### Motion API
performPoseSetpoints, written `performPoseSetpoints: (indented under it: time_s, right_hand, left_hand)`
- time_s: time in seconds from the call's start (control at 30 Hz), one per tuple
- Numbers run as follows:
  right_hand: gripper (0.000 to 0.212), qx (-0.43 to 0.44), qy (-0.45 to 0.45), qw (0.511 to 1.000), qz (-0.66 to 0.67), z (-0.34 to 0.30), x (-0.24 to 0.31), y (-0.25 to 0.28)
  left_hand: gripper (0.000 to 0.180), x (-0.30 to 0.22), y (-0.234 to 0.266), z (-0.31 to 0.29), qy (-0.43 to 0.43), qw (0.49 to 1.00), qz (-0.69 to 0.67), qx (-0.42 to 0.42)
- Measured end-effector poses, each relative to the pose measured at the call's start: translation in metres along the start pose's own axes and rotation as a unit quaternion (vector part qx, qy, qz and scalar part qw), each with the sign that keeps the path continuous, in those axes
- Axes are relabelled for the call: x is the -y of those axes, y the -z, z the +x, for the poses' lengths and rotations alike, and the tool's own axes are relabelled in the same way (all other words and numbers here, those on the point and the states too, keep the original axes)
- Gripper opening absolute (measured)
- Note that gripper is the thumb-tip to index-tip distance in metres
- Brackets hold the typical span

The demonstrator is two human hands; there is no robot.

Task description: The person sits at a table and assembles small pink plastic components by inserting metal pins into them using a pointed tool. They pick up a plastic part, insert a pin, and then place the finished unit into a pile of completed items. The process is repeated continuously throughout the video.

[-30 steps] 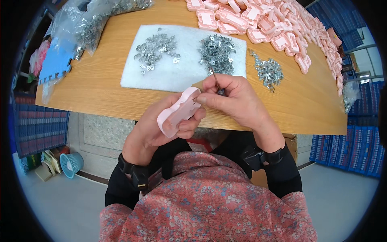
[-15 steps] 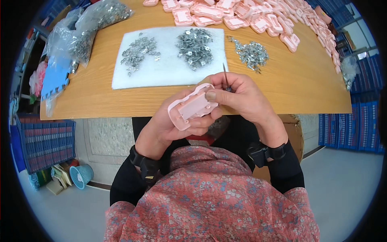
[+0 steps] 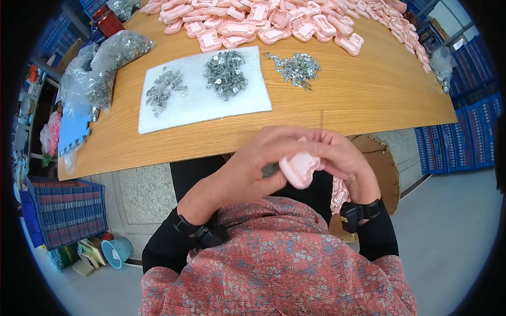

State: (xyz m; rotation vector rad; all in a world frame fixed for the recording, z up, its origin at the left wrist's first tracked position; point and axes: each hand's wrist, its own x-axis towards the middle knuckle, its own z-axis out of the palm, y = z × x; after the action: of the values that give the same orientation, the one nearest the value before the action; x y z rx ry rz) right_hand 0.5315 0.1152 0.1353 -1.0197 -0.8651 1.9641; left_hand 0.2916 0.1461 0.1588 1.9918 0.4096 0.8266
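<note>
A pale pink plastic shell (image 3: pixel 300 169) is between my two hands, in front of the table's near edge. It is tipped, so its inside is mostly turned from view. My left hand (image 3: pixel 245 166) grips it with thumb and fingers from the left. My right hand (image 3: pixel 345 158) is closed beside it, fingers meeting the shell's right end. A thin dark metal tool (image 3: pixel 321 120) sticks up from the right hand; its lower part is hidden, and its kind cannot be made out. Small metal plates (image 3: pixel 225 75) lie heaped on a white foam sheet (image 3: pixel 205 108).
More metal pieces (image 3: pixel 297 69) are piled right of the sheet. Pink shells (image 3: pixel 274 35) cover the table's far side. Bags of metal parts (image 3: pixel 105 73) stand at the left. A cardboard box (image 3: pixel 382 174) with pink pieces sits at my right, below the table edge.
Both hands have moved down and slightly right, off the table's edge. The shell has been turned from inside-up to tilted. The view has shifted, bringing the box's pink pieces into sight.
</note>
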Motion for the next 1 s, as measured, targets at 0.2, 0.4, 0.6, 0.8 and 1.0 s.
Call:
performPoseSetpoints:
  time_s: [0.2,0.4,0.6,0.8,1.0]
  right_hand:
    - [0.024,-0.031,0.01,0.984,-0.175,0.022,0.014,-0.011]
    - [0.019,-0.305,0.205,0.775,-0.514,0.058,0.05,0.028]
    - [0.014,-0.287,0.21,0.693,-0.627,0.079,0.048,0.046]
    - [0.013,-0.296,0.212,0.721,-0.589,0.083,0.044,0.044]
    - [0.012,-0.191,0.13,0.922,-0.311,0.068,0.049,0.019]
  left_hand:
    - [0.033,-0.008,0.015,-0.007,0.005,0.998,-0.051,-0.034]
    - [0.022,0.019,0.029,-0.03,0.172,0.934,-0.28,-0.141]
    - [0.04,0.037,0.036,-0.033,0.263,0.874,-0.383,-0.143]
    - [0.059,0.045,0.039,-0.024,0.242,0.838,-0.471,-0.131]
    - [0.064,0.048,0.033,-0.007,0.268,0.768,-0.56,-0.157]
